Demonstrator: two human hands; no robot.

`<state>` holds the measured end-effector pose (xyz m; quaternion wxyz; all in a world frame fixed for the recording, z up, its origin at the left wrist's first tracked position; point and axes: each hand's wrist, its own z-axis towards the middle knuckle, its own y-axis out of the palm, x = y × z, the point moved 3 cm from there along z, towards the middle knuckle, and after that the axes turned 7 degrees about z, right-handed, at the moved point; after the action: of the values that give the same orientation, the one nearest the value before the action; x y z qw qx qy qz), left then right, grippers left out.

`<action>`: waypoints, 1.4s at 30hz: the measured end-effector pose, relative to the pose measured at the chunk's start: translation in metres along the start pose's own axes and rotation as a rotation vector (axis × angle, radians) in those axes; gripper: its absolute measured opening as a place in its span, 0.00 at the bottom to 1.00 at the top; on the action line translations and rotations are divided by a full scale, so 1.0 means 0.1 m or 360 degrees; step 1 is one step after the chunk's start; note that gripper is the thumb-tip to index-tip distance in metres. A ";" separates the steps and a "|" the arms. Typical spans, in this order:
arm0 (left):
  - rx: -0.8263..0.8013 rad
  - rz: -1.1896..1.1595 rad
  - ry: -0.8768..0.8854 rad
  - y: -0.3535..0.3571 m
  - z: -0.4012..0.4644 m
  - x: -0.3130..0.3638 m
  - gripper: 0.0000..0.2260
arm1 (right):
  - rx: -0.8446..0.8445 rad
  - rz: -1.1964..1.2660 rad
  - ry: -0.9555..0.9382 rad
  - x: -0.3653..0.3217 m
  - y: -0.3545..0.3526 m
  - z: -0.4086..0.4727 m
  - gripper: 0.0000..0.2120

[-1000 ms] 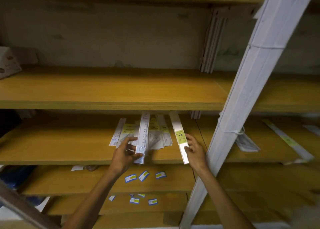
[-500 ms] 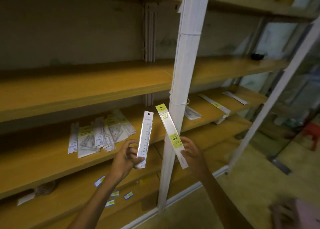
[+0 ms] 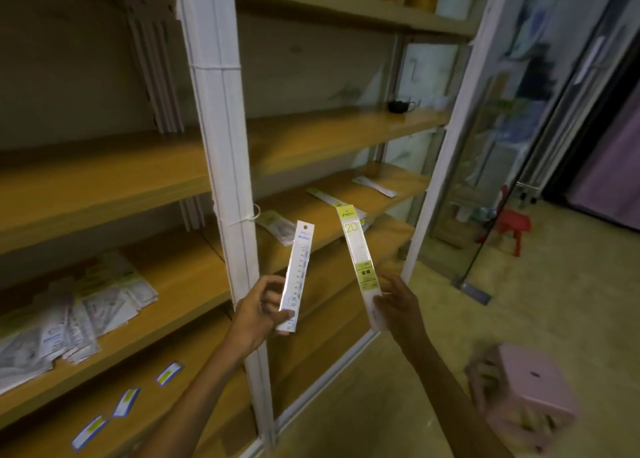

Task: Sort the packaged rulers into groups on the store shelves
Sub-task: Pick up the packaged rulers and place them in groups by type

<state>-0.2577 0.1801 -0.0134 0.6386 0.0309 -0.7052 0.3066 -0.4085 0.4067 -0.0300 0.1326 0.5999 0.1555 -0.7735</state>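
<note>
While motion blur smears the heaped packets (image 3: 69, 319) on the wooden shelf (image 3: 180, 284), the left hand (image 3: 258, 314) pinches a blue-labelled ruler (image 3: 297, 277) upright and the right hand (image 3: 398, 307) grips a green-labelled ruler (image 3: 360, 267), both before the white post (image 3: 225, 146).

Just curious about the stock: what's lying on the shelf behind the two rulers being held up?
Behind the blue-labelled ruler and the green-labelled ruler, the shelf holds three loose packets. The held rulers partly cover them; print is unreadable.
</note>
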 end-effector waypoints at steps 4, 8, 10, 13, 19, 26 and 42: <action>0.0018 0.0014 0.0005 0.47 0.39 0.26 0.25 | -0.0013 -0.0059 -0.0009 0.12 -0.52 0.43 0.19; 0.0107 0.0035 0.0013 0.85 0.78 0.51 0.25 | -0.0008 -0.0107 -0.0132 0.17 -0.95 0.93 0.16; 0.0150 0.0039 0.0011 1.00 0.97 0.62 0.25 | -0.0041 -0.0149 -0.0117 0.24 -1.09 1.19 0.16; 0.0190 0.0030 -0.0027 1.21 1.24 0.71 0.26 | -0.0067 -0.0239 -0.0057 0.36 -1.26 1.54 0.16; 0.0284 -0.0002 -0.0091 1.37 1.70 0.79 0.26 | -0.0147 -0.0009 0.0124 0.50 -1.33 2.17 0.19; 0.0473 0.0028 -0.0166 1.26 2.33 0.54 0.26 | -0.0319 -0.0022 0.0218 0.73 -1.00 2.96 0.19; 0.0814 -0.0293 -0.0344 0.77 3.30 0.10 0.26 | -0.0834 -0.0642 0.0246 1.11 0.21 4.43 0.16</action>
<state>-0.5838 0.0902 -0.0332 0.5563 0.2871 -0.6631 0.4102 -0.8209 0.2085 -0.0364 0.1144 0.5593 0.4743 -0.6702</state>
